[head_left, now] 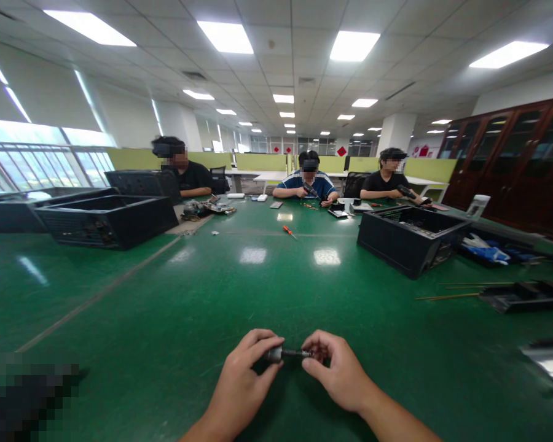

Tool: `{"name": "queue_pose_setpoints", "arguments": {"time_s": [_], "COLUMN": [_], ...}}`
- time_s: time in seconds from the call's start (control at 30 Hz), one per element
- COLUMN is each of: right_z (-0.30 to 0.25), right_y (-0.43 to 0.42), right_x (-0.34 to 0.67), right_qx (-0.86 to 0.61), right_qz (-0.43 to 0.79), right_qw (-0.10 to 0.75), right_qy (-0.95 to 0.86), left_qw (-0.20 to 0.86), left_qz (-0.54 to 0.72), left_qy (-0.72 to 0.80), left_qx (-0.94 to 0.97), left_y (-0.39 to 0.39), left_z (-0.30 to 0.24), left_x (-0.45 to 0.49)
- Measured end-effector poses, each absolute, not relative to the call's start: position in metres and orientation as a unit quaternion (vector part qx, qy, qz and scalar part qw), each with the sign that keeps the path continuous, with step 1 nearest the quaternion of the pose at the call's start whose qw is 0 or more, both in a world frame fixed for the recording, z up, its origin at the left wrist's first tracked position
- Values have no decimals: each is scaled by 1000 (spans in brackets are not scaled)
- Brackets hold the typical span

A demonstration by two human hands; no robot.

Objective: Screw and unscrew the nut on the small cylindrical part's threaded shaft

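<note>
A dark cylindrical tool with a thin shaft [291, 353], like a screwdriver, lies sideways between my hands, just above the green table. My left hand [246, 374] is closed around its thick body, the thumb below and the fingers on top. At the shaft's far end, my right hand [338, 371] pinches the tip with thumb and fingers. Something small and shiny shows there, too small to name. Part of the thick body is hidden inside my left palm.
Black computer cases stand on the left [105, 221] and right [412, 239] of the green table [212, 288]. An orange-handled screwdriver [289, 231] lies midway. Thin rods [447, 296] and a black tray [529, 296] are at right. Three people sit across.
</note>
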State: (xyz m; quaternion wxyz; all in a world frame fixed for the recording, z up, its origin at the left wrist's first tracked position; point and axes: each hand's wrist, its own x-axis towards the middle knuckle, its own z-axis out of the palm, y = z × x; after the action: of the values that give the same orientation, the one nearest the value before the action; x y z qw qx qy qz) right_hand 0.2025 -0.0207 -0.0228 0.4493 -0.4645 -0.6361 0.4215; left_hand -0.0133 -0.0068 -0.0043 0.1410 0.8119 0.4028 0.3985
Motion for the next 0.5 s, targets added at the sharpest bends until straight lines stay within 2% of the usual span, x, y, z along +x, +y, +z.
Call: {"name": "queue_pose_setpoints", "arguments": {"time_s": [0.33,0.5], "right_z": [-28,-32], "right_y": [-10,-2], "right_x": [210,206], "right_qx": [-450,-464], "right_qz": [496,519], "right_qw": [528,558], "right_qy": [-522,-452], "left_qw": [121,93], "left_qz": [377,372], "left_qy": [500,582], "left_qx": [770,717], "left_y": [-2,11], "left_z": [8,3], "left_x": [-23,-88]}}
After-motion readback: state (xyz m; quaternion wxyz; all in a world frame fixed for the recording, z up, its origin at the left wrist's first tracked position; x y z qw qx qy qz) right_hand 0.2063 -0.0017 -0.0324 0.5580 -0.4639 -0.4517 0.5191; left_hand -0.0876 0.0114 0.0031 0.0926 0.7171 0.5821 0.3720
